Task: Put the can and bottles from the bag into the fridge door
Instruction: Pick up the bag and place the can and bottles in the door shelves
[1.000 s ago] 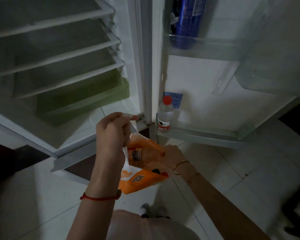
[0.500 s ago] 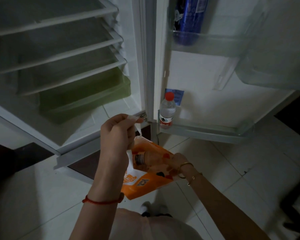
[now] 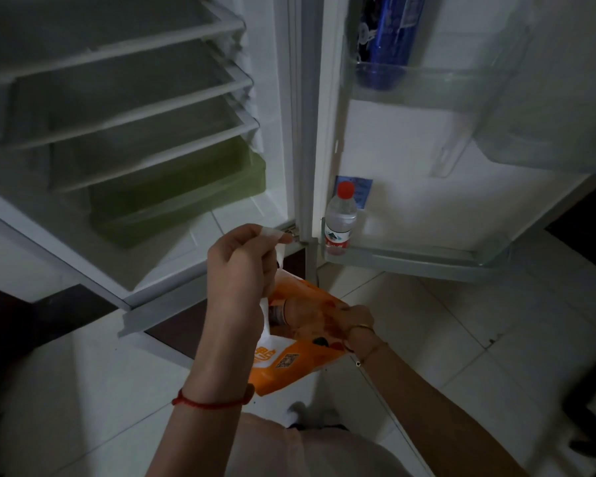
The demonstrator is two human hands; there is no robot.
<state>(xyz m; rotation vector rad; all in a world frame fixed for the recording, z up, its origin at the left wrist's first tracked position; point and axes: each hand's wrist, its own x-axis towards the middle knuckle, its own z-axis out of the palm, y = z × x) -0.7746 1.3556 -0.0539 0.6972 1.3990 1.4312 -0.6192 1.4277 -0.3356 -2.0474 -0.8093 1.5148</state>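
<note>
While the fridge stands open, the head view looks down on both hands meeting at an orange bag (image 3: pixel 289 363) held over the tiled floor (image 3: pixel 461 339), near the foot of the fridge. The left hand (image 3: pixel 241 270), with a red cord (image 3: pixel 210 402) round its wrist, is raised above the bag, its thumb and curled fingers pinching the white handle (image 3: pixel 272 233) so that the bag hangs from it. The right hand (image 3: pixel 358 320), wearing a thin gold bangle (image 3: pixel 360 328), reaches in from the right, and its fingers are sunk in the bag's mouth. They are hidden by the orange film, so whether they grip anything cannot be told. A labelled bottle (image 3: pixel 281 315) shows dimly through the bag, lying just left of that hand. To the far right, the open fridge door (image 3: pixel 410 160) carries two clear shelves. In the lower door shelf (image 3: pixel 427 261) a red-capped bottle (image 3: pixel 339 218) stands upright at its left end, next to the hinge. In the upper door shelf (image 3: pixel 461 80) a blue can (image 3: pixel 389 39) stands upright, also toward the left. On the far left, the fridge interior shows glass shelves (image 3: pixel 135 80) stacked above a green drawer (image 3: pixel 176 204).
</note>
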